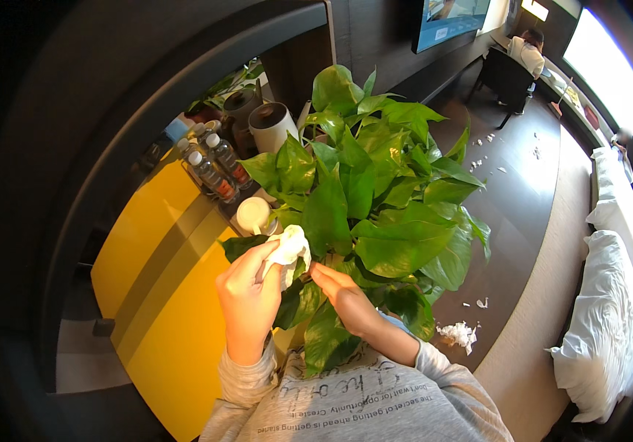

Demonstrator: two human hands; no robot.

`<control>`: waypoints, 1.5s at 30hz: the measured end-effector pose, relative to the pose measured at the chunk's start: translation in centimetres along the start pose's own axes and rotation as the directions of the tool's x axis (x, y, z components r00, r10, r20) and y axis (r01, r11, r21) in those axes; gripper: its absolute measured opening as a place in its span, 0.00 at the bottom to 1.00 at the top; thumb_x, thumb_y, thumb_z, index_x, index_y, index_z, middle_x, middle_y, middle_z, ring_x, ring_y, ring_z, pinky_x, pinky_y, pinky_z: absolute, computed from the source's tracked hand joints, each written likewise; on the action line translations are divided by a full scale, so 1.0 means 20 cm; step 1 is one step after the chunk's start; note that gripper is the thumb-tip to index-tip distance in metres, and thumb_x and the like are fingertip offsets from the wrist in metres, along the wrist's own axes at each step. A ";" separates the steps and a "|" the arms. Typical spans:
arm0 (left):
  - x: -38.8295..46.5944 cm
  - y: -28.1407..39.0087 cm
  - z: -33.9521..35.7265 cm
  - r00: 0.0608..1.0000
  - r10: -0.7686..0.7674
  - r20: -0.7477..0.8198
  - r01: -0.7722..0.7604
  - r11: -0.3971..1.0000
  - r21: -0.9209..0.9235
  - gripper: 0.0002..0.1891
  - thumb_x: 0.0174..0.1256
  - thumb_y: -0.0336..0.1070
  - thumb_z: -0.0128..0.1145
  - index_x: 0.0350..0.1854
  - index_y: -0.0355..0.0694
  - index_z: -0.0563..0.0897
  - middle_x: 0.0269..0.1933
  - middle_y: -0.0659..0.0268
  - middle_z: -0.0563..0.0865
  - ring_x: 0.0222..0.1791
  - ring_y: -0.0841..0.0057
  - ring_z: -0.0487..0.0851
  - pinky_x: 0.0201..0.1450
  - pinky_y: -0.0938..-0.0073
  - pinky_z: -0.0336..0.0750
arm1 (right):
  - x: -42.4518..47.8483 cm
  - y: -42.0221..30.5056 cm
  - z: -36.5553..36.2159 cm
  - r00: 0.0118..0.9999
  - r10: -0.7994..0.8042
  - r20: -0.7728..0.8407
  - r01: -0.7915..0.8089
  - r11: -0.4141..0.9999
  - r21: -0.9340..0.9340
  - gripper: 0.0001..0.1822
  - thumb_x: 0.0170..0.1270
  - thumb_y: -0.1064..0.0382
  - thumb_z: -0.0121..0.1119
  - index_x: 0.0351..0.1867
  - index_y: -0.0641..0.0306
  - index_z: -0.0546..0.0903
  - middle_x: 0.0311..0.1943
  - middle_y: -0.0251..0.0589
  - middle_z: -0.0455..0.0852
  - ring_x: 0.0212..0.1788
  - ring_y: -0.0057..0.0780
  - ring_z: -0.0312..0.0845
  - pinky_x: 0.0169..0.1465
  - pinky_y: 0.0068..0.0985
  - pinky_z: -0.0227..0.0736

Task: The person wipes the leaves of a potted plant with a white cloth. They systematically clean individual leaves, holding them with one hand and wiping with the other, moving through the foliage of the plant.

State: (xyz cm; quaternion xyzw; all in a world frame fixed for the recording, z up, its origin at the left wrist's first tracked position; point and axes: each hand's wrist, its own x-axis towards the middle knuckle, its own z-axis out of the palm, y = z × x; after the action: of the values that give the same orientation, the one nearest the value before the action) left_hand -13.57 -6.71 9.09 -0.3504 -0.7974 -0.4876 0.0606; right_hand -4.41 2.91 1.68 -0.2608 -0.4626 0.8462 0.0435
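Observation:
A large leafy green potted plant point(371, 193) fills the middle of the view; its pot is hidden by the leaves. My left hand point(253, 293) pinches a crumpled white tissue point(290, 248) between thumb and fingers at the plant's near left edge. Just right of the tissue, my right hand point(346, 301) has its fingertips at a leaf beside it, partly hidden, so whether they grip that leaf does not show. Behind the tissue is a round white lid point(253, 214) of a container.
Several clear bottles point(214, 174) and a white kettle point(272, 127) stand left of the plant by a yellow surface point(172, 287). Shredded white paper point(460, 335) lies on the dark floor. White pillows point(598, 326) are at the right. A person point(527, 51) sits in a black chair farther back.

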 end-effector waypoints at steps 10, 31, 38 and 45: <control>-0.04 -0.09 -0.14 0.930 -0.104 -0.352 0.021 0.973 -0.232 0.11 0.61 0.25 0.56 0.44 0.27 0.79 0.36 0.65 0.84 0.34 0.83 0.79 0.38 0.83 0.73 | 0.12 0.07 -0.04 0.982 -0.107 0.155 0.016 0.866 0.501 0.20 0.70 0.60 0.50 0.59 0.70 0.70 0.56 0.37 0.74 0.57 0.21 0.67 0.59 0.17 0.60; 0.05 0.02 0.01 0.975 -0.131 0.178 0.147 0.986 -0.081 0.19 0.43 0.19 0.62 0.43 0.30 0.80 0.38 0.59 0.84 0.39 0.75 0.83 0.43 0.78 0.76 | 0.14 0.05 -0.06 0.971 -0.123 0.203 -0.025 0.796 0.604 0.10 0.65 0.67 0.53 0.45 0.67 0.78 0.47 0.35 0.80 0.52 0.20 0.71 0.57 0.21 0.60; -0.03 0.04 -0.06 0.988 -0.134 -0.078 0.122 0.983 -0.138 0.13 0.48 0.16 0.59 0.38 0.29 0.82 0.34 0.60 0.85 0.34 0.79 0.82 0.36 0.81 0.76 | 0.11 0.00 -0.03 0.967 -0.086 0.241 -0.078 0.797 0.599 0.11 0.66 0.62 0.56 0.43 0.67 0.79 0.47 0.34 0.80 0.52 0.20 0.70 0.58 0.20 0.59; -0.03 -0.03 -0.26 0.906 -0.007 -0.424 -0.145 0.935 -0.325 0.13 0.65 0.25 0.51 0.50 0.27 0.74 0.46 0.54 0.82 0.44 0.71 0.82 0.49 0.72 0.77 | 0.11 -0.03 -0.04 0.962 -0.130 0.240 -0.054 0.771 0.635 0.11 0.66 0.61 0.56 0.43 0.66 0.80 0.46 0.34 0.81 0.53 0.21 0.70 0.59 0.22 0.58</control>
State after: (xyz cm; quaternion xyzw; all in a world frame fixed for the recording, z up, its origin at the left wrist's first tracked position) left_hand -14.67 -11.40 11.04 -0.2714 -0.6534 -0.6822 0.1844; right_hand -6.10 4.53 0.87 -0.1034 -0.1560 0.9788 0.0829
